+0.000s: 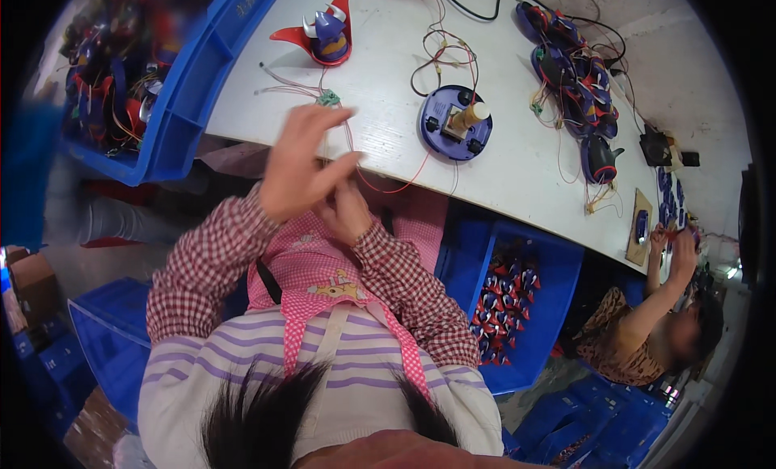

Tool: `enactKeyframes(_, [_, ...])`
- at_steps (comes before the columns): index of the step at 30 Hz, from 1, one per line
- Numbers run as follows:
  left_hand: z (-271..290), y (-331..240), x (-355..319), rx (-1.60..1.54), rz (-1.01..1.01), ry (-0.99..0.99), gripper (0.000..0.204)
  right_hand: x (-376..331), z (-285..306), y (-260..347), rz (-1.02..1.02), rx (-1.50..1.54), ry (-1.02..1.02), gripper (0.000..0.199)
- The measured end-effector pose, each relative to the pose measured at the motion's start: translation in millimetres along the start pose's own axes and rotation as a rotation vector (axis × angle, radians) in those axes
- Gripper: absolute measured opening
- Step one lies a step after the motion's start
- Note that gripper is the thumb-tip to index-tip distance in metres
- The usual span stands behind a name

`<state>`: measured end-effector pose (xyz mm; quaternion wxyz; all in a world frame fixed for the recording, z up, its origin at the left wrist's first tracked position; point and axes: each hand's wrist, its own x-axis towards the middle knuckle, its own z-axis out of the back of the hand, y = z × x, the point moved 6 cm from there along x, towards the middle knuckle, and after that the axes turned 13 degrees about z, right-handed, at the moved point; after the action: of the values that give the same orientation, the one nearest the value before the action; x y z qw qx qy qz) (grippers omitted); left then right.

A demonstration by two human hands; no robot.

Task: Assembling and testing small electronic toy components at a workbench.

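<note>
White table (380, 81): left hand (305, 158) at near edge, fingers apart. Purple base (446, 105) sits on top. Right hand (349, 210) bunched below (can't tell if clamped). Green board (327, 98) beyond left hand; red wire (396, 192) loops off edge. Probably wire handling; next needs steady pinch.

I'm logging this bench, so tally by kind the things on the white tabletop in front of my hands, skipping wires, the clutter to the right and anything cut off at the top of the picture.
Horned red-and-purple piece: 1
Green circuit board: 1
Round purple unit with an upright post: 1
Total: 3
</note>
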<state>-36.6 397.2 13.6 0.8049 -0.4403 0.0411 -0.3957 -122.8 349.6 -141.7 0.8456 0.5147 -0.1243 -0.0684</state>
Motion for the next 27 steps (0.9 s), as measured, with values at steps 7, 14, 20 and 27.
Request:
enactKeyframes(7, [-94, -18, 69, 0.238, -0.252, 0.205, 0.109, -28, 163, 106, 0.180, 0.162, 0.202, 0.031])
enactKeyframes(14, [-132, -21, 81, 0.261, -0.186, 0.236, 0.114, 44, 233, 62, 0.159, -0.249, -0.375, 0.037])
enactKeyframes(20, [-132, -18, 89, 0.230, -0.049, 0.274, 0.113, 62, 222, 53, 0.267, -0.360, -0.293, 0.021])
enactKeyframes(27, [-129, -15, 93, 0.212, -0.026, 0.273, 0.108, 53, 230, 80, 0.509, -0.513, -0.422, 0.012])
